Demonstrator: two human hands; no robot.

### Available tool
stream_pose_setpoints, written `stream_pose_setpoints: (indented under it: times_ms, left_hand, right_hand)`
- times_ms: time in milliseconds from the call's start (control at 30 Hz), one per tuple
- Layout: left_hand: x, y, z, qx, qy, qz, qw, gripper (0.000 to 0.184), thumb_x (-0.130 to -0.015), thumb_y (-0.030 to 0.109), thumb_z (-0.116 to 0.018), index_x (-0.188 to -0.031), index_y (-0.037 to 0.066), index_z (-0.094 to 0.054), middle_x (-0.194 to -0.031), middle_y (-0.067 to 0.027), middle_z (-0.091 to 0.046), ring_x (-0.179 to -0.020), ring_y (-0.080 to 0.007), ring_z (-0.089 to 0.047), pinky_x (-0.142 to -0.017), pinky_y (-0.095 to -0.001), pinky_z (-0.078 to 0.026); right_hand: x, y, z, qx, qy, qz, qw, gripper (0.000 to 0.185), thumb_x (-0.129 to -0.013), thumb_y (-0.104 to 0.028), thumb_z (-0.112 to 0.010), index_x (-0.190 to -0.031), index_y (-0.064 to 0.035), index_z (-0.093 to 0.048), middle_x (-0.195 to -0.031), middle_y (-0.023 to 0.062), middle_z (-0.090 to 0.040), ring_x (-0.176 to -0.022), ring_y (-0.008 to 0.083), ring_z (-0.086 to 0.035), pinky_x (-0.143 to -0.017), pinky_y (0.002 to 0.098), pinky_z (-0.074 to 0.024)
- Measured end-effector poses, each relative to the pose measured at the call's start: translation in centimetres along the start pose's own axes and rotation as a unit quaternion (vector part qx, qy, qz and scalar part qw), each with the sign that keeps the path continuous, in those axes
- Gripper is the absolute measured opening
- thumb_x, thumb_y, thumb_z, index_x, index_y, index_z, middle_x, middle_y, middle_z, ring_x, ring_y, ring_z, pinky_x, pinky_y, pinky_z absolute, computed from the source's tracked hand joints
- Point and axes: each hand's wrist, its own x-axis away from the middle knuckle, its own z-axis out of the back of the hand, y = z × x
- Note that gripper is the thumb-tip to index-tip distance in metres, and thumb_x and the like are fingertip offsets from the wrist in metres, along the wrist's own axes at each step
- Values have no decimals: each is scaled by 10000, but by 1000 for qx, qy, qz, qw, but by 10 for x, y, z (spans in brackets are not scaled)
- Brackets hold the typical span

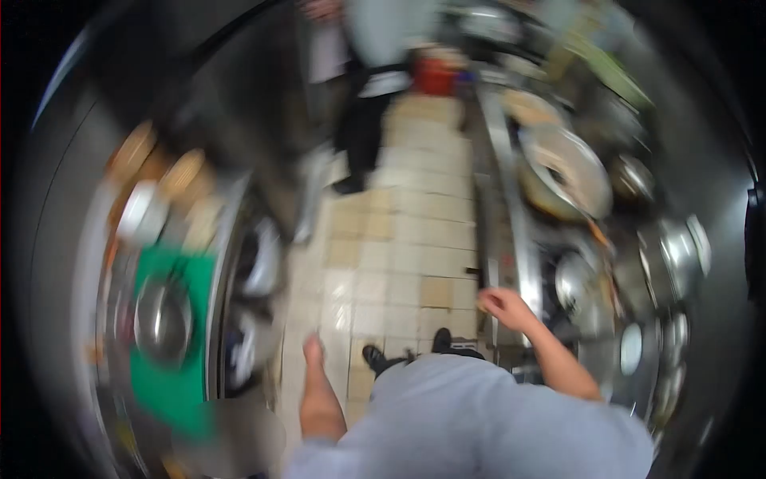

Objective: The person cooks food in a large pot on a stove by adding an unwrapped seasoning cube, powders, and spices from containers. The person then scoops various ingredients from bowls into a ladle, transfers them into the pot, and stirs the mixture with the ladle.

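My right hand [504, 306] is at the front edge of the stove [511, 207], its fingers curled together. A small yellowish spot shows at the fingertips, too blurred to name. My left hand [313, 349] hangs low over the tiled floor on the left, smeared, its fingers not distinct. Nearest to the right hand on the stove is a round shiny metal lid or pan [574, 281]. Farther along stands a large wide pot [566, 172] with a ladle-like handle across its rim.
On the left counter, a metal bowl [163, 321] sits on a green board [167, 391], with a white container [144, 214] behind it. A person in dark trousers [363, 132] stands up the aisle. Metal pots [674, 255] line the right side. A red container [437, 76] is at the far end.
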Motion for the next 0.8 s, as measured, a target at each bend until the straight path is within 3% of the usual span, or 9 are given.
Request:
stream_pose_setpoints:
  times_ms: [100,133,200,367,500,600,667,733,800]
  left_hand:
    - [23,-40,-82,-175,-205,47,962,286,-914,278,-459,-1088,81,-573,-653,-45,-519,-590,-163,-519,-519,-361,-455]
    - [21,-37,-90,-294,-355,11,887,329,-895,286,-524,-1138,71,-572,-803,-88,-610,-715,-183,-582,-616,-357,-492]
    - [42,-25,-104,-341,-375,-39,861,348,-869,261,-583,-1169,83,-573,-903,-108,-652,-725,-184,-621,-594,-353,-495]
    - [20,42,-84,-332,-296,-44,895,293,-871,242,-584,-1139,123,-589,-975,-87,-649,-763,-221,-640,-579,-372,-482]
    - [-4,103,-49,-135,-85,79,984,191,-918,221,-494,-1095,169,-544,-897,-35,-598,-754,-234,-610,-568,-398,-443]
    - [-12,142,-43,-39,-23,106,993,182,-931,242,-485,-1102,190,-516,-903,-24,-592,-782,-218,-597,-595,-396,-435]
    - [-15,160,-53,-61,-36,82,994,183,-933,261,-491,-1102,194,-509,-906,-18,-590,-788,-215,-594,-601,-393,-435]
    - [-14,172,-72,-83,-49,62,993,187,-935,281,-497,-1103,198,-502,-908,-12,-588,-795,-211,-592,-607,-390,-434]
    - [-6,184,-102,-108,-43,47,992,197,-936,321,-511,-1088,194,-511,-925,-9,-596,-791,-198,-590,-626,-390,-442]
  right_hand:
    - [-15,-5,56,68,89,36,993,233,-843,-228,-589,-969,-39,-640,-866,165,-641,-828,336,-617,-737,407,-485]
    - [-22,0,70,77,87,36,993,242,-840,-233,-591,-976,-41,-646,-867,164,-646,-836,338,-622,-752,412,-486]
    - [-15,4,100,82,54,-5,995,246,-835,-236,-594,-975,-41,-649,-857,161,-650,-838,336,-625,-756,409,-487]
    - [-10,19,164,66,-29,-21,997,236,-813,-234,-608,-969,-63,-658,-794,136,-653,-798,309,-630,-729,389,-495]
    - [-10,53,246,58,140,29,988,200,-793,-200,-627,-935,-59,-637,-738,109,-616,-677,236,-595,-650,354,-478]
    - [-21,89,311,78,139,-94,983,175,-785,-181,-618,-918,-70,-643,-726,100,-621,-664,230,-602,-648,348,-486]
    - [-46,135,340,109,251,-154,949,237,-794,-232,-634,-968,-73,-644,-865,156,-653,-811,308,-632,-718,406,-496]
    - [-56,150,368,164,413,-73,893,438,-797,-324,-667,-1153,-79,-595,-1018,219,-626,-904,339,-618,-790,414,-493]
    - [-56,144,396,15,431,-65,900,426,-827,-324,-657,-1164,-72,-591,-916,147,-646,-845,233,-630,-776,351,-497]
